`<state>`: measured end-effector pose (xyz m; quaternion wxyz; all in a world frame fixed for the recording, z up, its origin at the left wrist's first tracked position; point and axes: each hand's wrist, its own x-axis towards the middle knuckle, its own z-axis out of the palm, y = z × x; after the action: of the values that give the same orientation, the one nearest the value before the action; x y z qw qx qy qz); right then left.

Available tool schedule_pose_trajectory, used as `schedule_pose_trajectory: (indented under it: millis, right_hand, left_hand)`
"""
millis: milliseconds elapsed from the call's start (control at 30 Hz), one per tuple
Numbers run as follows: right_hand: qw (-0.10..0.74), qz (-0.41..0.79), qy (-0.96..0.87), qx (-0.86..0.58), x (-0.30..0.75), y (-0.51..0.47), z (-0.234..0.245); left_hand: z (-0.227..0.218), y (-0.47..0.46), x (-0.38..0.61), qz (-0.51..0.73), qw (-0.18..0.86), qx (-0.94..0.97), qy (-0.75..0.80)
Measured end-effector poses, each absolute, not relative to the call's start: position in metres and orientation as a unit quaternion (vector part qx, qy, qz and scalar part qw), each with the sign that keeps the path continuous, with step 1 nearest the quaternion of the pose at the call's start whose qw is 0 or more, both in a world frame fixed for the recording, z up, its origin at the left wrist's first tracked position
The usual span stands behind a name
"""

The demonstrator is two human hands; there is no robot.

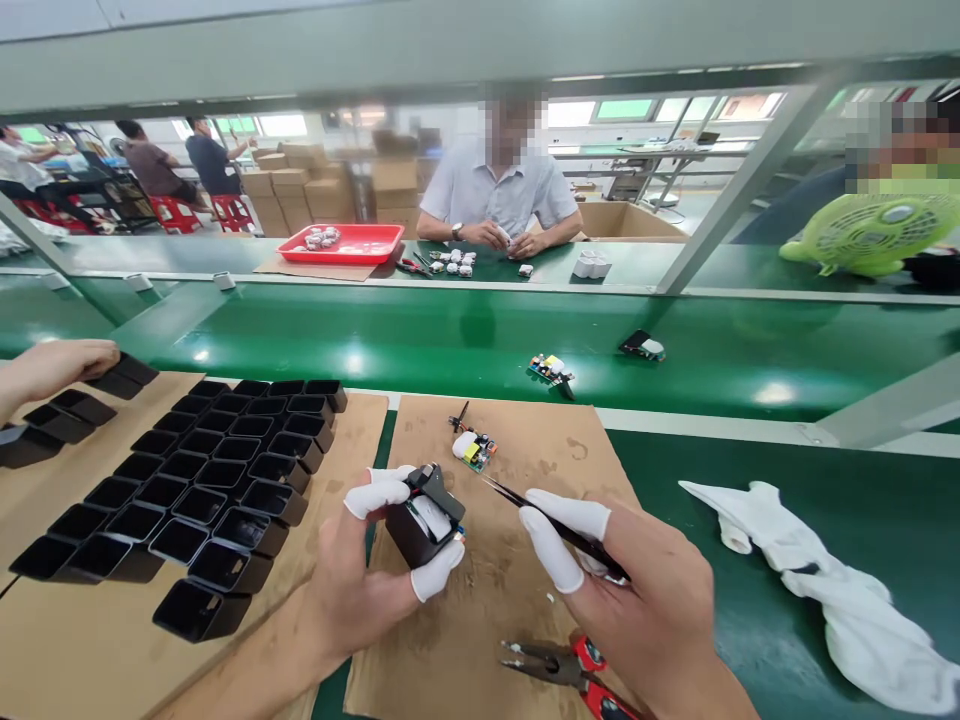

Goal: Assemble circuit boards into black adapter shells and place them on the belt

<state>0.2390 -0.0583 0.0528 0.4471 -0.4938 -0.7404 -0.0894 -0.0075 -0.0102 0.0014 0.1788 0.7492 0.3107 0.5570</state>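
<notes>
My left hand [375,570], with white finger cots, grips a small black housing [426,520] that has a white part inside it. My right hand [630,600], also in finger cots, pinches black tweezers [540,515] whose tips point left toward the housing, just short of it. Both hands hover over a brown cardboard sheet [487,620]. A small circuit board [474,448] with a yellow part lies on the cardboard beyond the housing.
Rows of empty black housings [202,490] lie to the left, with another person's hand [52,368] on them. Red-handled pliers [562,668] lie near me, a white cloth [817,570] at right. Another board [551,370] and black part [643,346] sit on the green belt. A person works opposite by a red tray [349,243].
</notes>
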Motion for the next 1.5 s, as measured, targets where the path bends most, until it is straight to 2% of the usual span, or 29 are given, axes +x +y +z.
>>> schedule_pose_trajectory:
  millis: [200, 400, 467, 633, 767, 1067, 1267, 1433, 1500]
  right_hand:
    - [0.415, -0.101, -0.72, -0.547, 0.245, -0.046, 0.041]
    - [0.381, -0.055, -0.696, -0.606, 0.254, -0.042, 0.038]
    - [0.327, -0.037, -0.69, -0.645, 0.258, -0.04, 0.036]
    - [0.126, 0.0, -0.673, -0.729, 0.262, -0.034, 0.035]
    - [0.062, 0.029, -0.682, -0.728, 0.259, -0.03, 0.034]
    - [0.043, 0.062, -0.678, -0.731, 0.256, -0.028, 0.033]
    - [0.056, 0.076, -0.664, -0.741, 0.257, -0.03, 0.036]
    - [0.068, 0.089, -0.654, -0.748, 0.264, -0.028, 0.037]
    - [0.072, 0.094, -0.655, -0.746, 0.268, -0.028, 0.037]
  left_hand:
    - [0.0, -0.005, -0.012, 0.548, 0.154, 0.773, 0.281]
    - [0.007, -0.006, -0.011, 0.543, 0.173, 0.773, 0.279]
    - [0.006, -0.004, -0.011, 0.544, 0.205, 0.76, 0.29]
    - [-0.004, 0.002, -0.011, 0.556, 0.34, 0.701, 0.289]
    - [-0.007, 0.002, -0.01, 0.536, 0.388, 0.693, 0.286]
    - [-0.002, -0.003, -0.008, 0.534, 0.375, 0.699, 0.294]
    - [0.003, 0.007, -0.009, 0.544, 0.505, 0.602, 0.293]
    - [0.05, 0.007, -0.012, 0.544, 0.686, 0.401, 0.27]
    - [0.073, 0.003, -0.013, 0.554, 0.724, 0.323, 0.253]
